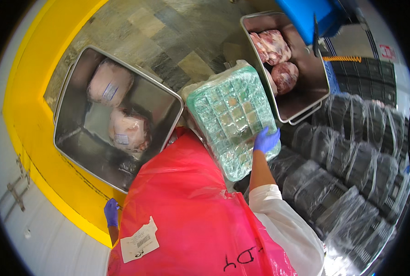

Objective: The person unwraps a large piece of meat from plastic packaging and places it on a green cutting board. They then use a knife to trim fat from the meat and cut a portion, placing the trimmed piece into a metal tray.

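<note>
My right hand (266,140), in a purple glove, lies with fingers apart on the near right corner of a plastic-wrapped stack of green crates (235,110). At the lower left, beside the yellow barrier, my gloved left hand (111,211) is closed; what it may hold is too small to make out. Between that hand and the stack, a metal tub (136,73) holds two wrapped pieces of meat (129,130). Red plastic (182,184) with a torn white label covers my front, between my arms.
Another metal tub (301,103) with unwrapped-looking red meat (285,77) stands beyond the stack, below a blue bin (308,16). Black crates in clear film (352,156) line the right. A yellow barrier (28,101) curves along the left, and tiled floor (145,27) lies ahead.
</note>
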Tool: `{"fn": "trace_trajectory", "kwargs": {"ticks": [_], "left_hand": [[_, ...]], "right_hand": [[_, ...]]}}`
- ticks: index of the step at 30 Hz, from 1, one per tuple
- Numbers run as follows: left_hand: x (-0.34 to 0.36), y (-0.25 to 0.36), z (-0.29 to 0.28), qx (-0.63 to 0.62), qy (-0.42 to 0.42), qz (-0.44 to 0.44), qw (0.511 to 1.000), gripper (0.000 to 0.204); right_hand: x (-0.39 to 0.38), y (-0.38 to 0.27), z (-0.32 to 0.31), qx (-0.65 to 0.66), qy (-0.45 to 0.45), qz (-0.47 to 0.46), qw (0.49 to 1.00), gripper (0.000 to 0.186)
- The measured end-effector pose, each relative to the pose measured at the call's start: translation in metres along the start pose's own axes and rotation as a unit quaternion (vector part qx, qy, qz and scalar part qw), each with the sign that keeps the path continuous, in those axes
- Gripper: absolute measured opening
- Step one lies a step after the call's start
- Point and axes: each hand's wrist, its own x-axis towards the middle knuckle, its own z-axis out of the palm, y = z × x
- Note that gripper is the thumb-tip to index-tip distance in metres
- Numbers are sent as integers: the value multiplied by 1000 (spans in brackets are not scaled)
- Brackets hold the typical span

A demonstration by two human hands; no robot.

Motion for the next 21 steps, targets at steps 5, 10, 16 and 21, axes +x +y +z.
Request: {"fn": "trace_trajectory", "kwargs": {"ticks": [5, 10, 16, 21], "left_hand": [[61, 48, -31, -109, -30, 24, 993, 34], [133, 153, -32, 116, 14, 263, 958, 35], [111, 431, 107, 46, -141, 330, 932, 42], [105, 548, 214, 137, -86, 523, 837, 76]], "right_hand": [[-111, 93, -76, -99, -106, 448, 882, 76], [-171, 127, -64, 369, -209, 588, 689, 67], [-171, 129, -60, 330, -204, 529, 755, 51], [-161, 111, -85, 344, -228, 588, 696, 41]]}}
